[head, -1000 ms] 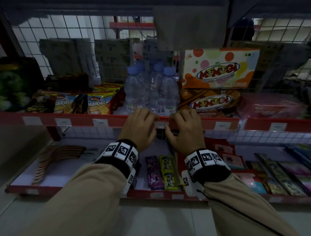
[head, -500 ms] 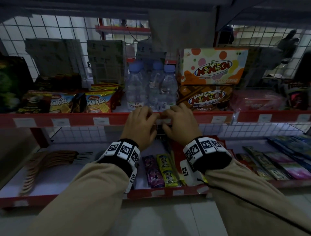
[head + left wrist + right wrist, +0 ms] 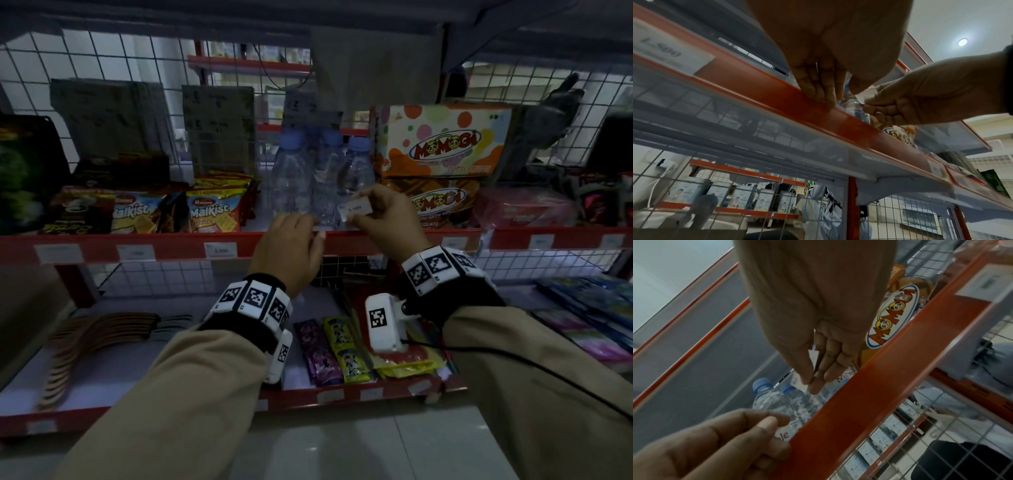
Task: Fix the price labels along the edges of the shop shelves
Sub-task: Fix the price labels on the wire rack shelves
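Right hand [image 3: 383, 219] pinching price label [image 3: 354, 208] above shelf's front edge [image 3: 178, 246]; left hand [image 3: 287, 250] fingers curled, touching that edge, holding nothing.

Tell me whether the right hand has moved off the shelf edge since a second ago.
Yes. The right hand has risen off the red shelf edge and now pinches a price label in front of the water bottles. The left hand stays at the edge.
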Tool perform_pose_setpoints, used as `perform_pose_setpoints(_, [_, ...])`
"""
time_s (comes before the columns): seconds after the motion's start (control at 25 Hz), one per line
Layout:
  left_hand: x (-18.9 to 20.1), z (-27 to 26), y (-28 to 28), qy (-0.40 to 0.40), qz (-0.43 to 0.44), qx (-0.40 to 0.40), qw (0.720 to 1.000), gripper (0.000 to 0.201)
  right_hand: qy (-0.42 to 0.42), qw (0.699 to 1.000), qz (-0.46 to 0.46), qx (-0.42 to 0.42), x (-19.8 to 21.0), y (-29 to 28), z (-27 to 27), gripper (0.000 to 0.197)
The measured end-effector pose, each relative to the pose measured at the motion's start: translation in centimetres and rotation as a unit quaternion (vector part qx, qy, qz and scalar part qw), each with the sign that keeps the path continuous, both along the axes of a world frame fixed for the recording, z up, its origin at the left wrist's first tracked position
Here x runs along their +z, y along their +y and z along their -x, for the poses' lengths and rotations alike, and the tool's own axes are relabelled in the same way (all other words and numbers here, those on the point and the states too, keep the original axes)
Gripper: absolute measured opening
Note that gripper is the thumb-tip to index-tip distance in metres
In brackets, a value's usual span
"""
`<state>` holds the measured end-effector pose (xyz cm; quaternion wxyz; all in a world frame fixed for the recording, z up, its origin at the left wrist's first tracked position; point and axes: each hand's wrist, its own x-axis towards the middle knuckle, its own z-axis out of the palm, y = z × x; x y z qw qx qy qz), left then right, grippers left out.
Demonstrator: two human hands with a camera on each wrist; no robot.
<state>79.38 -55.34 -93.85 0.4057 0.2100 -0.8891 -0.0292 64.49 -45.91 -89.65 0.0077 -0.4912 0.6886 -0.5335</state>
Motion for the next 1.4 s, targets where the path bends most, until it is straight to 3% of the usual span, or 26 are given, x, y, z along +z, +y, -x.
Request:
perform_pose_setpoints(0.16, [0.1, 0.4, -0.4, 0.024, -0.055, -0.006, 0.998, 0.036, -0.081, 0.994, 0.023, 0.064, -0.9, 0.0, -0.9, 0.022])
perform_pose_setpoints(0.36, [-0.4, 1.0, 0.1, 0.062, -0.055, -0.008, 0.997, 0.021, -0.080, 0.992, 0.030, 0.094, -1.9, 0.0, -1.4, 0.023])
perform_pose_setpoints(0.56, [0.0, 0.7, -0.2, 0.023, -0.033, -0.004, 0.999, 0.011, 0.060, 0.997, 0.002, 0.043, -2.2, -0.2, -0.9, 0.008])
perform_pose_setpoints(0.64, [0.4, 0.2, -0.2, -0.002, -0.021, -0.004, 1.000, 0.011, 0.120, 0.993, -0.002, 0.018, -2.1, -0.1, -0.5, 0.011])
perform_pose_setpoints(0.8, [0.8, -1.3, -0.4, -0.080, 0.043, 0.050, 0.995, 0.017, 0.141, 0.989, 0.026, -0.029, -2.2, -0.5, -0.4, 0.006])
perform_pose_setpoints(1.04, [0.1, -1.7, -0.3, -0.041, 0.010, 0.049, 0.998, 0.023, 0.231, 0.972, -0.037, -0.029, -2.7, -0.8, -1.1, 0.010])
perform_pose_setpoints(1.4, [-0.6, -0.9, -0.5, -0.084, 0.065, 0.083, 0.991, 0.018, 0.272, 0.958, -0.086, -0.010, -2.9, 0.0, -0.7, 0.013])
